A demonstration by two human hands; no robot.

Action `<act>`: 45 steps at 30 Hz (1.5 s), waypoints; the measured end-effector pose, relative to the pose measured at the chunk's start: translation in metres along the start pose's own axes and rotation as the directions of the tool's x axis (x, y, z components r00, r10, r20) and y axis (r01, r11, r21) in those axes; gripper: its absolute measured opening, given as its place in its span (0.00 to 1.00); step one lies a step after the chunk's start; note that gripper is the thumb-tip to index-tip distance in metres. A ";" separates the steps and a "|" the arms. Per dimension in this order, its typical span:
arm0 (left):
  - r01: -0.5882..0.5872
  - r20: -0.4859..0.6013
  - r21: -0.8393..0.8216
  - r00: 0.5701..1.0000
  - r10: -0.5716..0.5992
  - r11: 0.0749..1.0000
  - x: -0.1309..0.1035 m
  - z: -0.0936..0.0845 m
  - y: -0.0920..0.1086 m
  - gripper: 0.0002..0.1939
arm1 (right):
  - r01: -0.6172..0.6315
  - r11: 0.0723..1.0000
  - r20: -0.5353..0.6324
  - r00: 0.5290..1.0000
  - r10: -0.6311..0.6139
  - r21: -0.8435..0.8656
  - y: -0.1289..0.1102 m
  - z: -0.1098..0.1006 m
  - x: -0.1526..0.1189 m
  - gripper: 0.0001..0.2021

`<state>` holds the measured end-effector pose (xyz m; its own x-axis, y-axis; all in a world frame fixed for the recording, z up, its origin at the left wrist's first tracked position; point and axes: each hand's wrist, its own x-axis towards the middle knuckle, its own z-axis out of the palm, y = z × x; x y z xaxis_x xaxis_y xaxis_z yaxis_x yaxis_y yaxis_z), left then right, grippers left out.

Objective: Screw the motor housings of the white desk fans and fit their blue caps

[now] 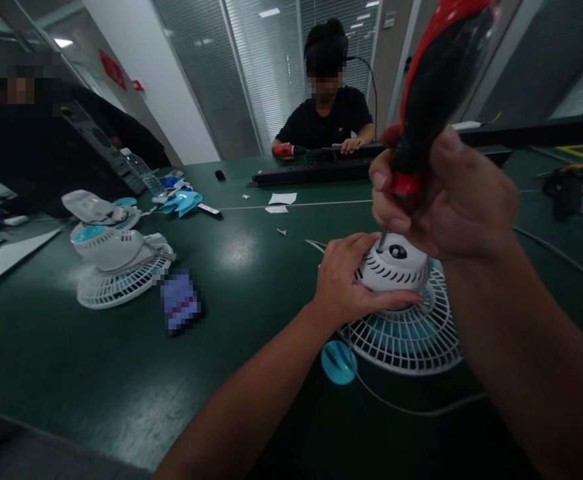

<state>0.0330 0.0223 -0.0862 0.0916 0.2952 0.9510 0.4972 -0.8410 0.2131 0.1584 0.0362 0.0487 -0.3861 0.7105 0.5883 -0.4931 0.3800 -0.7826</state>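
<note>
My right hand [464, 193] is closed round the handle of a red and black screwdriver [431, 87], whose thin shaft points down to a hole near the edge of a white motor housing [396, 270]. With thumb and fingers spread round its side, my left hand [344, 280] grips that housing. Beneath it lies a white fan grille [406, 350] with blue blades showing through the bars. A round blue cap [339, 362] rests beside the grille, and a pale cord curves past it.
More white fan parts [121, 267] and a phone [180, 301] are on the green table [251, 287] to the left. Across it, a person [324, 107] holds a red power tool [285, 151] near long black bars [316, 173]. A bottle [141, 170] lies farther left.
</note>
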 end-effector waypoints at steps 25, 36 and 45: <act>-0.028 -0.034 0.012 0.999 0.028 1.000 0.003 0.001 0.002 0.45 | 0.008 0.998 0.026 1.000 -0.007 -0.064 0.003 -0.005 0.001 0.21; 0.135 -0.070 -0.128 0.987 -0.145 0.982 -0.010 0.007 0.002 0.49 | 0.043 0.996 -0.018 0.999 -0.044 -0.072 0.005 -0.007 0.002 0.19; 0.235 -0.023 -0.144 0.970 -0.241 0.961 -0.016 0.008 0.001 0.54 | 0.136 0.990 -0.111 0.984 -0.138 -0.028 0.003 0.003 0.004 0.18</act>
<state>0.0387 0.0201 -0.1033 -0.0505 0.4785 0.8766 0.3753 -0.8043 0.4607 0.1528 0.0381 0.0488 -0.2256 0.7123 0.6646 -0.5191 0.4894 -0.7008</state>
